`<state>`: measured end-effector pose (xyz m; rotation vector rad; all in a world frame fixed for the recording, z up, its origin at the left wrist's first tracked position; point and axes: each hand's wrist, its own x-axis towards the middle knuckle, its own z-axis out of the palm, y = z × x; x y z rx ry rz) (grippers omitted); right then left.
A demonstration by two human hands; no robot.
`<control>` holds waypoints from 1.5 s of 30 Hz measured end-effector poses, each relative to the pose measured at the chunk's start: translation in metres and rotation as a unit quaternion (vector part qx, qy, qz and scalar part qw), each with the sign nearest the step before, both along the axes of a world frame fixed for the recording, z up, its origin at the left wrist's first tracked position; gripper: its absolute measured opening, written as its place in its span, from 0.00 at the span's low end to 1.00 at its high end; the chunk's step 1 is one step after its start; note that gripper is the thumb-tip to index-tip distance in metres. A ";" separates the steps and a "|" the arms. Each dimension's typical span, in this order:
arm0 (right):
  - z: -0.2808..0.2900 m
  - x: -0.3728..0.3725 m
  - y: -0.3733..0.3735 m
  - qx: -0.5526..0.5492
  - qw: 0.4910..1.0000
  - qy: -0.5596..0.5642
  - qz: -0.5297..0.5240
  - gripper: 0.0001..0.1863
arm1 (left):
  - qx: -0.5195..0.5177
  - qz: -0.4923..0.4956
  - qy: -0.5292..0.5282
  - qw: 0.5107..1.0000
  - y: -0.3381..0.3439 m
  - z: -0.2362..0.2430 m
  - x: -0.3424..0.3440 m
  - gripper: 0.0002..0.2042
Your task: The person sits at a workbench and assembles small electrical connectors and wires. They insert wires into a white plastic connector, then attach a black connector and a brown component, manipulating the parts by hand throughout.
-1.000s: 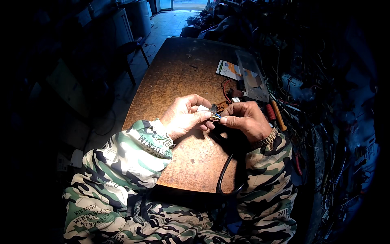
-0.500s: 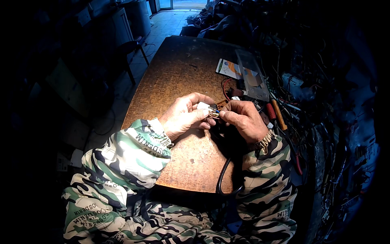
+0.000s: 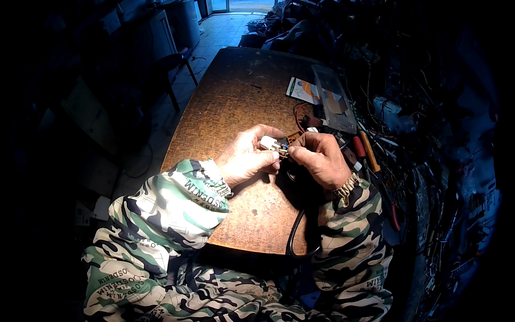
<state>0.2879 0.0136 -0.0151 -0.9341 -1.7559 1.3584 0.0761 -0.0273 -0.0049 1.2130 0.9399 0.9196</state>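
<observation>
Plug [image 3: 267, 143], small and white, sits over the brown table [image 3: 230, 102], pinched between the left hand [image 3: 248, 157] fingertips; it looks light, rigid and easy to fumble, best held by its body. Just right of those fingers, the right hand [image 3: 321, 159] is closed on thin wires [image 3: 283, 151], limp and probably delicate, with the stiffer black cable [image 3: 294, 236] trailing below.

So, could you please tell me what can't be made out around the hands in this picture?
- Head view: the white part in the left hand is too small to identify.
- What the right hand pinches: hidden by its fingers.
- Black cable: its end runs under the right hand.
- Clutter at right: too dark.
</observation>
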 end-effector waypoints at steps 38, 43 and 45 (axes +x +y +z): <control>0.004 -0.002 -0.006 0.198 0.974 -0.102 -0.034 0.12 | 0.022 -0.072 0.104 0.992 0.004 0.009 -0.013 0.14; 0.004 -0.003 -0.007 0.153 0.985 -0.078 -0.020 0.13 | 0.047 -0.064 0.142 0.987 -0.001 0.011 -0.008 0.14; 0.004 -0.002 -0.008 0.159 0.984 -0.078 -0.020 0.14 | 0.060 -0.067 0.154 0.984 -0.001 0.011 -0.007 0.14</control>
